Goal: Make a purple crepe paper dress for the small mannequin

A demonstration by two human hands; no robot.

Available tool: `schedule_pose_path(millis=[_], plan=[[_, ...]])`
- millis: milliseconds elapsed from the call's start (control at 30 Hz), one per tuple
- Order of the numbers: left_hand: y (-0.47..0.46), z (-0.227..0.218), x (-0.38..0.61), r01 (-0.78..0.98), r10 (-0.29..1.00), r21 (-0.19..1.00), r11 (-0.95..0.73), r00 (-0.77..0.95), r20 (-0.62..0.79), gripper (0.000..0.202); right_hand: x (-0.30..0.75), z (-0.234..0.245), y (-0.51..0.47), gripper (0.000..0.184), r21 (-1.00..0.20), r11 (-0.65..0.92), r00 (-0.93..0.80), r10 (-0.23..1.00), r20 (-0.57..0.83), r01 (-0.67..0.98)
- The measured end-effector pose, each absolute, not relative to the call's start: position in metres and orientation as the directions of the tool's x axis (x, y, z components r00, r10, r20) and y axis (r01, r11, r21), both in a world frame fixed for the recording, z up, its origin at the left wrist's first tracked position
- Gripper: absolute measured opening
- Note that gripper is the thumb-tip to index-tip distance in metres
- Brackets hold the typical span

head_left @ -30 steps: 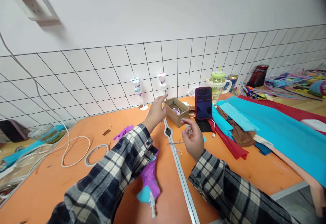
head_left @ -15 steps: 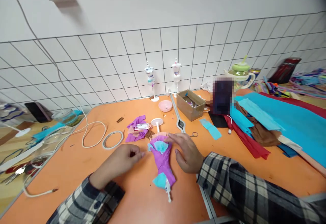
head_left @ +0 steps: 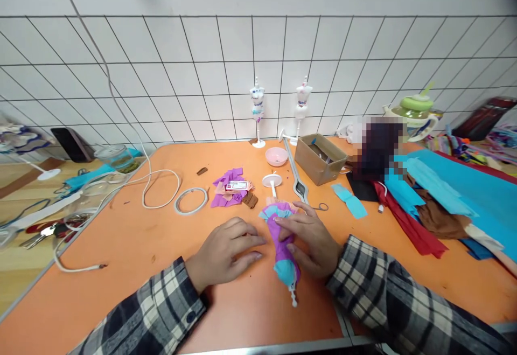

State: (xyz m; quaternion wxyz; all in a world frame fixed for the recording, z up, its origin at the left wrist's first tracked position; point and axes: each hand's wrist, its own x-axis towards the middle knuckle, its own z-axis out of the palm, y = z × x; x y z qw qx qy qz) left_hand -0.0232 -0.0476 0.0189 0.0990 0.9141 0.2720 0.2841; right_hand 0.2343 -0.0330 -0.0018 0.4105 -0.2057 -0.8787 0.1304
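Note:
A small dress form (head_left: 293,297) lies on the orange table, its neck toward me and its round white base (head_left: 272,181) pointing away. It wears a purple and light-blue crepe paper dress (head_left: 278,231) with a ruffled hem. My right hand (head_left: 317,242) rests over the dress from the right, fingers spread and touching the purple part. Just left of the dress is my left hand (head_left: 228,250), open and holding nothing, its fingers stretched toward it without visible contact.
Beyond the dress lie purple paper scraps (head_left: 226,196), a tape roll (head_left: 191,201), a pink bowl (head_left: 277,156) and scissors (head_left: 322,207). A cardboard box (head_left: 321,159) and two upright dress forms (head_left: 257,108) stand near the wall. Coloured paper (head_left: 440,215) covers the right side.
The view has shifted, and the dress form appears rolled, showing more blue at the hem. My right hand has come over the dress. My left fingers have straightened out.

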Motion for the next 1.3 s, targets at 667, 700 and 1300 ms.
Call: schedule_pose_path(millis=[667, 700, 1300], plan=[[-0.049, 0.007, 0.003, 0.497, 0.471, 0.081, -0.864, 0.742, 0.477, 0.038, 0.262, 0.002, -0.052, 0.041, -0.014, 0.881, -0.715, 0.393, 0.578, 0.473], [-0.049, 0.007, 0.003, 0.496, 0.47, 0.078, -0.865, 0.745, 0.473, 0.038, 0.264, 0.001, -0.053, 0.041, 0.019, 0.881, -0.727, 0.377, 0.574, 0.472], [-0.047, 0.009, 0.003, 0.484, 0.48, 0.117, -0.867, 0.748, 0.459, 0.032, 0.259, -0.003, -0.051, 0.036, 0.072, 0.867, -0.748, 0.379, 0.544, 0.492]])
